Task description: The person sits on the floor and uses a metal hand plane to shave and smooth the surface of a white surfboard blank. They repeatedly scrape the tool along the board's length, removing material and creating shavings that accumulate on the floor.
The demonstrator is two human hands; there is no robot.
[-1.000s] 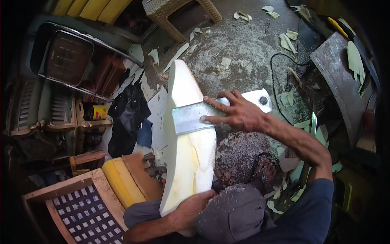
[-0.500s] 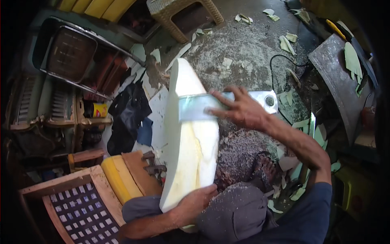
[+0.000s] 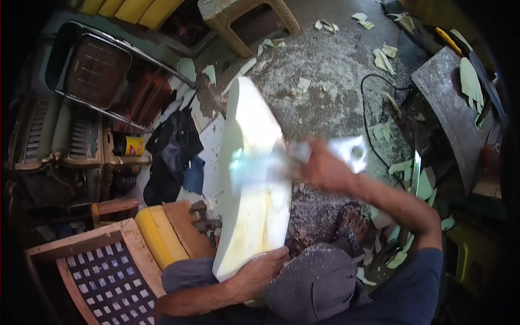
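Right hand (image 3: 327, 168) and silver tool (image 3: 254, 170) have shifted toward the wearer since the last frame; white foam block (image 3: 252, 216) about where it was.

Head view, only one. Foam runs from the left hand to past the right, near end by grey-clothed legs (image 3: 317, 281). Left hand (image 3: 260, 271) clamped on that near end. Right hand holds the tool across the foam's middle; finger placing lost to blur. Hands well apart.

Risks, my judgement: a tool edge could snag on the uneven yellowish patch and tear foam; the far end, beyond both hands and unheld, could swing if the left grip slackens; a long stroke nearward could knock the left fingers.

Containers: dark jar (image 3: 128, 145) with yellow label, beyond and left of the left hand. Contents: cannot tell.
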